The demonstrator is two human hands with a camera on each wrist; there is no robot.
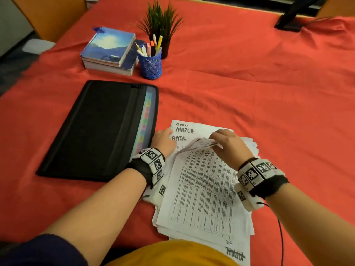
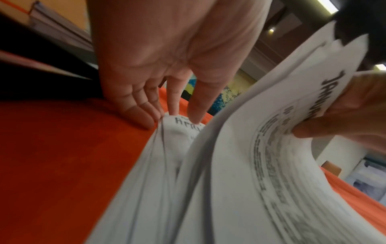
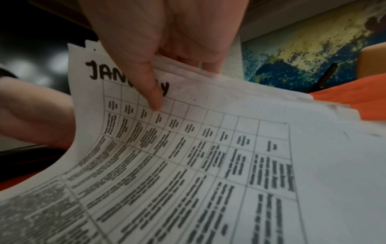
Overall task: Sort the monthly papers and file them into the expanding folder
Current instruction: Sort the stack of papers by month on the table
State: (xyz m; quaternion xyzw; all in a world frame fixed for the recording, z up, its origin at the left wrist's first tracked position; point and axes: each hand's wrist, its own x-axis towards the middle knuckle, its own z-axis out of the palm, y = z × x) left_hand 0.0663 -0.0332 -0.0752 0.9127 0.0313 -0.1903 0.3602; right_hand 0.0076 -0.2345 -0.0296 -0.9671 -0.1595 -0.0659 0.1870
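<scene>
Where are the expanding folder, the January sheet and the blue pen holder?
expanding folder (image 1: 92, 127): head view, middle of its black cover.
January sheet (image 3: 188, 148): right wrist view, printed table below the heading.
blue pen holder (image 1: 150, 66): head view, front of the mesh wall.

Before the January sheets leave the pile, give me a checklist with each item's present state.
1. Right hand pinches the lifted sheets: ok, thumb on top, fingers beneath.
2. Top lifted sheet's month is readable: ok, JAN and a Y show beside the thumb.
3. Left hand pins the pile: ok, fingers press the April sheet.
4. Lifted sheets are all one month: cannot tell, lower headings hidden.
5. Expanding folder ready to receive: ok, it lies left of the pile with its coloured tabs showing.
6. January's tab located: cannot tell, labels too small.
</scene>
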